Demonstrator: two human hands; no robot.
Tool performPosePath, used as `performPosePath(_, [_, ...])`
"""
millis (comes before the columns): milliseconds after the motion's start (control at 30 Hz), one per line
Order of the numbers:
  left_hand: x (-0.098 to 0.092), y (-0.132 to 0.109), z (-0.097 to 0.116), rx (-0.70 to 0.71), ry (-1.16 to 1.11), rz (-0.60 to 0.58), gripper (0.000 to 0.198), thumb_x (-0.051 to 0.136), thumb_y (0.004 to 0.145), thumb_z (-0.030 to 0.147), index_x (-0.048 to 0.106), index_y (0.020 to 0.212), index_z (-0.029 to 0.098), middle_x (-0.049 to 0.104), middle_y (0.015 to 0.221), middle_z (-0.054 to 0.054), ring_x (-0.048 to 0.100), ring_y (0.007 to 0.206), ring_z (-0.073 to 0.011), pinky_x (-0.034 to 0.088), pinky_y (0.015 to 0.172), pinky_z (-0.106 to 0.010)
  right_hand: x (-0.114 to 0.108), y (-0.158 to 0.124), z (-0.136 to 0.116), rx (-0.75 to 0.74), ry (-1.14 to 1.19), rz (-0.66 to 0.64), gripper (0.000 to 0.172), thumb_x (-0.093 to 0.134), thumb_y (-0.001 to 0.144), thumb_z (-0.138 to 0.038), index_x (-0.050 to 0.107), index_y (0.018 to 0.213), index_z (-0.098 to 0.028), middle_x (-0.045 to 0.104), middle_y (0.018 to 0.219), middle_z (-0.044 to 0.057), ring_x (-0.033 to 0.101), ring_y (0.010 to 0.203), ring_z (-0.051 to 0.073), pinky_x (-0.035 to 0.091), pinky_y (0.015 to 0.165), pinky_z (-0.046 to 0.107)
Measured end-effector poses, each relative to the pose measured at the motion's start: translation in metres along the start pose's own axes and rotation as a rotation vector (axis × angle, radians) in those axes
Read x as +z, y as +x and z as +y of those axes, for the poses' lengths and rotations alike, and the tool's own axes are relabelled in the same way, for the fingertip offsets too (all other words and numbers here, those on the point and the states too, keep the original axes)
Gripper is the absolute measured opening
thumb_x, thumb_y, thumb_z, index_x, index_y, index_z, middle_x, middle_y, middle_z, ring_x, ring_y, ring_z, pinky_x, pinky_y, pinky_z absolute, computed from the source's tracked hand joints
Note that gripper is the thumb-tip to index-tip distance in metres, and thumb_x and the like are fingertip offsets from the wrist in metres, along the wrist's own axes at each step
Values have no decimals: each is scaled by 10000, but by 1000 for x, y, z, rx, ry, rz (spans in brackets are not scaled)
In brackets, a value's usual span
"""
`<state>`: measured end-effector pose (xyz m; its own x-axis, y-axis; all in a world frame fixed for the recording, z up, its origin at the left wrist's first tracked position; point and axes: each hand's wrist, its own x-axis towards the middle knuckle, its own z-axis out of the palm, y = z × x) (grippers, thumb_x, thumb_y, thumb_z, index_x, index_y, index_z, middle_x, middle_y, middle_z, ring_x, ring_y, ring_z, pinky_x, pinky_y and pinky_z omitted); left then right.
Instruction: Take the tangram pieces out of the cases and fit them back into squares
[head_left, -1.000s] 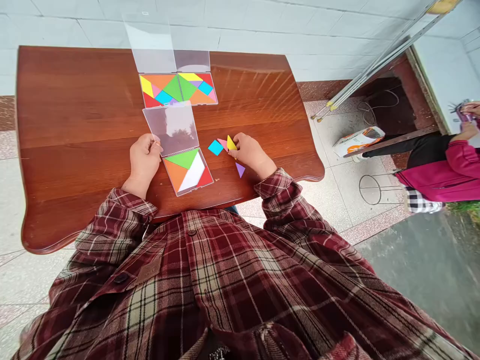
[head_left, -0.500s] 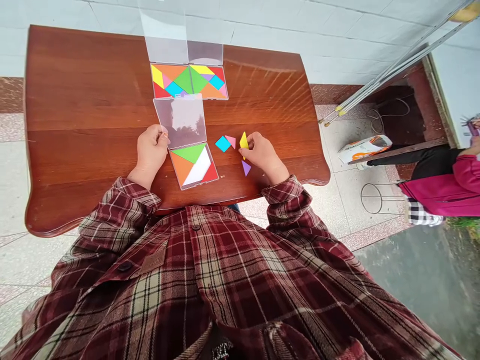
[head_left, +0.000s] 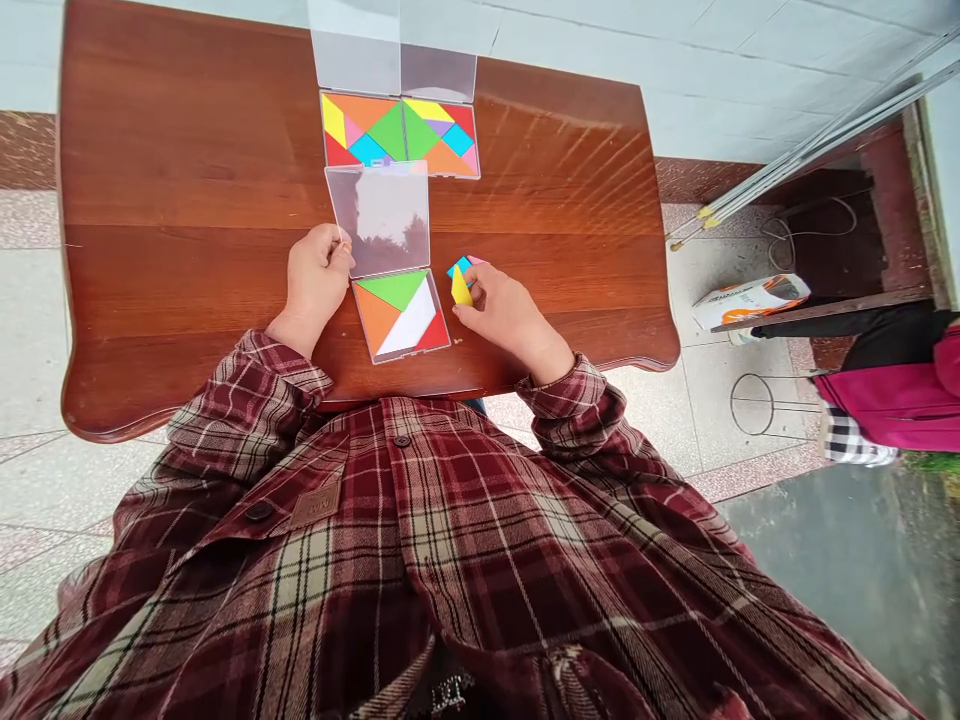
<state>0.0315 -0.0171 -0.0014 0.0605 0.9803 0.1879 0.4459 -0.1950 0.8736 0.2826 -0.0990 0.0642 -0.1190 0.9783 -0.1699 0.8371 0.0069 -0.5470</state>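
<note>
My left hand [head_left: 319, 285] pinches the left edge of the raised clear lid [head_left: 386, 220]. Below the lid, the open case [head_left: 412, 354] holds a green triangle [head_left: 394, 289], an orange triangle [head_left: 373, 320] and a red piece [head_left: 431, 334], with a white area [head_left: 407, 325] between them. My right hand [head_left: 504, 310] grips a yellow piece [head_left: 460, 287] between thumb and fingers, to the right of the case. Just behind that piece lie a blue piece [head_left: 459, 267] and a pink piece [head_left: 475, 261], partly hidden. The purple triangle is not visible.
Two filled tangram cases [head_left: 386, 130] [head_left: 442, 137] with raised lids stand farther back on the wooden table [head_left: 187, 200]. At the right are a person in a magenta top [head_left: 892, 395], a white and orange bag [head_left: 754, 300] and metal poles [head_left: 795, 150].
My right hand has moved left with the yellow piece, toward the case, and now covers the spot of the purple triangle. My left hand still holds the lid. The view has shifted slightly.
</note>
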Motion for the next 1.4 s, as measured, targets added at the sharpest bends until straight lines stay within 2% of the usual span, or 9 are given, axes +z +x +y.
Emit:
performPosePath(133, [0,0,-2,-12,4,-15,246,516,876,461,547,824,223,616,704,-11,615,684,-155,524,742,-321,4,-2,-12,-115,-32,-129,283,579,765,-224,549,1042,-171,607,873,38,533,811,186,396,735,314])
performPosePath(267, [1,0,-3,-20,9,-11,242,508,884,456,542,820,224,612,704,-9,628,723,-163,517,746,-328,10,-1,-27,-292,-133,-290,315,594,781,-198,539,1090,-166,599,998,63,527,853,182,360,733,292])
performPosePath(400, [2,1,-5,-16,-34,-11,260,533,875,478,546,830,223,605,698,-7,633,724,-167,512,728,-340,13,2,-42,-441,-261,-462,269,581,819,-168,542,1085,-157,586,1100,96,531,893,189,329,732,289])
performPosePath(500, [3,2,-6,-20,-40,-7,272,544,869,483,535,818,216,596,681,4,606,677,-142,496,675,-326,11,4,-52,-512,-324,-532,238,581,838,-156,553,1074,-153,586,1124,104,536,872,182,316,707,287])
performPosePath(600, [3,3,-7,-22,-15,2,263,539,869,464,521,794,212,590,678,7,583,651,-129,482,649,-318,9,4,-58,-555,-381,-558,243,573,838,-116,566,1079,-151,591,1124,104,545,849,177,311,691,288])
performPosePath(800, [3,1,-5,-13,5,15,226,553,848,445,544,788,227,610,700,-7,609,691,-164,515,706,-343,9,7,-66,-550,-431,-598,263,566,850,-111,577,1112,-141,597,1121,107,548,812,167,302,671,287])
performPosePath(1033, [3,2,-8,-14,-18,7,285,547,845,513,546,794,232,602,676,-6,604,646,-151,515,675,-323,11,9,-64,-546,-409,-598,264,576,843,-128,607,1103,-151,627,1087,92,549,807,162,295,674,285])
performPosePath(1233, [2,2,-6,-14,-8,2,254,551,854,474,544,794,228,600,683,-1,567,610,-133,481,638,-316,4,12,-70,-540,-399,-609,199,512,878,-127,658,1008,-164,660,985,68,534,772,147,278,659,284])
performPosePath(1400, [2,3,-4,-26,19,-5,205,532,885,379,528,804,191,574,660,35,474,556,-67,427,578,-265,5,19,-70,-499,-437,-596,212,462,903,-119,668,884,-164,653,879,52,508,714,136,257,638,290])
